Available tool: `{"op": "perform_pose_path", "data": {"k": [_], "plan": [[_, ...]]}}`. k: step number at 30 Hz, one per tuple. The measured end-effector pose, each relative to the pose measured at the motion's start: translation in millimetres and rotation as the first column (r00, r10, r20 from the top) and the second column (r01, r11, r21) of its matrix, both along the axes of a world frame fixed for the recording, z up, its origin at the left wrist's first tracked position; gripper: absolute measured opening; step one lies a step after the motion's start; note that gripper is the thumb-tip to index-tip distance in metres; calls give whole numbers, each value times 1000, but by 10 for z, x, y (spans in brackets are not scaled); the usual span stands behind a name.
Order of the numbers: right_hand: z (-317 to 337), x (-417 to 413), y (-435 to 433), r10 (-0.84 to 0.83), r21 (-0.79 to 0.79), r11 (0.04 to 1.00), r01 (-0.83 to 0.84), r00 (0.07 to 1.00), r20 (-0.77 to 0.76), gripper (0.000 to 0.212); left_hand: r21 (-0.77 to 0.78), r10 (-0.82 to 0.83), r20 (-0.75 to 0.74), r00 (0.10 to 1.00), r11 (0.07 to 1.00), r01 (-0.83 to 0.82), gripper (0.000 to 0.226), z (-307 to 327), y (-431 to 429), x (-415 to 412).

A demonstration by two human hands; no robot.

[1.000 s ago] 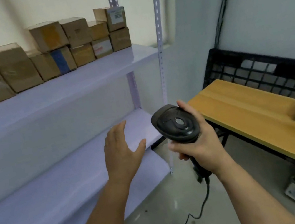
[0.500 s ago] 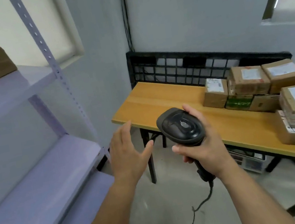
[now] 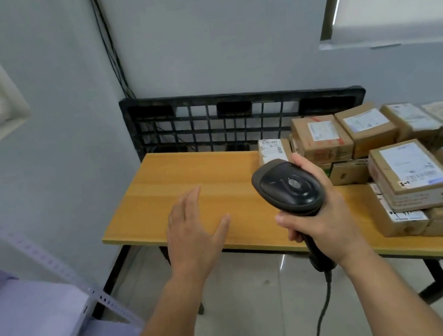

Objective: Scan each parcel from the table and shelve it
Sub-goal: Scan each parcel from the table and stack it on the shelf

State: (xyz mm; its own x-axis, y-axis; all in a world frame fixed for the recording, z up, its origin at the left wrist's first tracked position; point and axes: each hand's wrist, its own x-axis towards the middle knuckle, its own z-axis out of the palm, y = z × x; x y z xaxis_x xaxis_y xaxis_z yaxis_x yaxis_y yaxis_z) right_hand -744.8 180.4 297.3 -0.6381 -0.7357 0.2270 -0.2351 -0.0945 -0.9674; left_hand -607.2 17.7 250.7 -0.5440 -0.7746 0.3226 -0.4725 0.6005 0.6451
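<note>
My right hand [image 3: 318,220] grips a black corded barcode scanner [image 3: 288,186] by its handle, head up, in front of the wooden table [image 3: 187,179]. My left hand [image 3: 193,234] hovers with fingers straight over the table's front left edge and holds nothing. Several cardboard parcels with white labels are piled on the table's right half; the nearest labelled stack [image 3: 409,177] sits just right of the scanner. A small parcel [image 3: 271,149] stands behind the scanner. The pale purple shelf [image 3: 21,327] fills the lower left corner.
A black plastic pallet [image 3: 235,115] leans against the grey wall behind the table. Black cables [image 3: 108,40] run up the corner. The scanner's cord [image 3: 324,315] hangs toward the tiled floor. A perforated shelf upright [image 3: 45,259] crosses the left side.
My view has swung right from the shelf to the table, bringing the pile of parcels into sight. Both hands kept their pose; the right still holds the scanner.
</note>
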Motion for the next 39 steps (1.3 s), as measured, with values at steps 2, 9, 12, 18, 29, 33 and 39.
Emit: {"op": "perform_pose_path", "data": {"k": [2,9,12,18,29,33,39], "plan": [[-34,-155,-51,-34,0,999,34,999,-5,95,-3,-25,8,1000,1000,25,74,-28,-108,-178],[-156,-626,-34,-121,79,990,121,993,0,95,55,-111,32,993,992,109,72,-154,-318,-796],[-162,-857,15,-143,108,984,142,990,-7,94,65,-149,42,988,987,146,70,-186,-344,-1097],[-252,-1545,-5,-162,126,979,160,987,5,95,139,-165,61,984,978,155,64,-288,-404,-1830],[-694,-2676,-293,-38,160,987,21,994,102,97,362,-93,320,943,932,-31,48,-738,-761,-3149],[-815,-2860,-378,-30,183,983,5,991,130,95,457,-94,347,933,886,-81,38,-961,-875,-3356],[-939,-3005,-447,-39,186,983,1,979,200,94,661,-1,53,999,749,-34,35,-940,-799,-3372]]}}
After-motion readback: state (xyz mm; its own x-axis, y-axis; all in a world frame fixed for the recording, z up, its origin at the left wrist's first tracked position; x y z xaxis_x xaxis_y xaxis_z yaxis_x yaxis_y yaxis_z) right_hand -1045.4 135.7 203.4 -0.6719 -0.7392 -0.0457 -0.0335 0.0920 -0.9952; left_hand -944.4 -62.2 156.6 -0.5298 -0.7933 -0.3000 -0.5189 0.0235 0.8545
